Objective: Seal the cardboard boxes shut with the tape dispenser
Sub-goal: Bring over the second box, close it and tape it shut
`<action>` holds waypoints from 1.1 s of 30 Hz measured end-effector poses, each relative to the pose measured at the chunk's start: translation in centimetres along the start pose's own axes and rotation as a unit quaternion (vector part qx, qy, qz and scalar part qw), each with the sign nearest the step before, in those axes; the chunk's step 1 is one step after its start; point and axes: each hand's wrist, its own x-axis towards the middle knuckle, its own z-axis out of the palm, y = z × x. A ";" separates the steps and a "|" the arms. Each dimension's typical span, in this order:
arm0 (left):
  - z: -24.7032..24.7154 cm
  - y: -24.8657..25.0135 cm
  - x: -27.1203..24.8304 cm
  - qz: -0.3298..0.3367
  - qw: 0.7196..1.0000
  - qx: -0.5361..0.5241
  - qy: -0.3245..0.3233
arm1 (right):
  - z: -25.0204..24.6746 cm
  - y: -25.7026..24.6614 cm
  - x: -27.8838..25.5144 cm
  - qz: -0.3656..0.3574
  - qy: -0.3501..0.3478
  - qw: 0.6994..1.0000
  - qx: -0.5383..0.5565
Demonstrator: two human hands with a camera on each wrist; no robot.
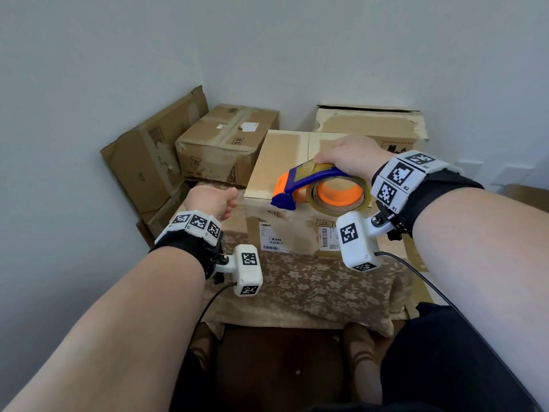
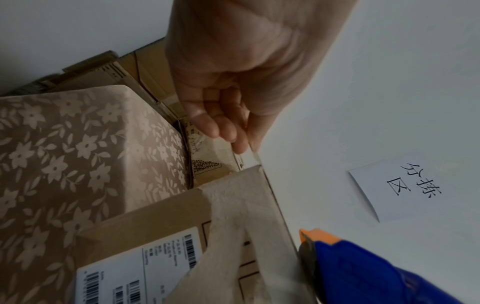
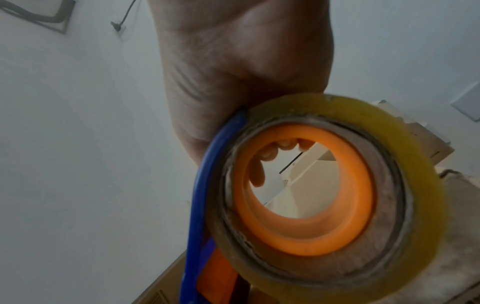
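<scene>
Gripping tape dispenser [image 1: 312,185], right hand [image 1: 350,157], over box [image 1: 285,162]

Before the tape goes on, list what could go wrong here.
1. The left hand hangs beside the front box, not holding it, so the box may slide on the floral cloth under the pull.
2. The right hand holds the tape dispenser above the lid, so the strip may start off the centre seam.

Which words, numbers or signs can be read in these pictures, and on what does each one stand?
"分拣区": handwritten on the white paper note on the wall.
"R2" and "R1": on the right wristband.
Shipping labels and other print on the cardboard boxes: barcodes show, text too small to read.
</scene>
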 end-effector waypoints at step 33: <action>0.2 -1.5 -2.5 0.015 0.999 0.027 -0.020 | 3.2 -2.4 -0.5 -0.117 0.000 0.924 -0.364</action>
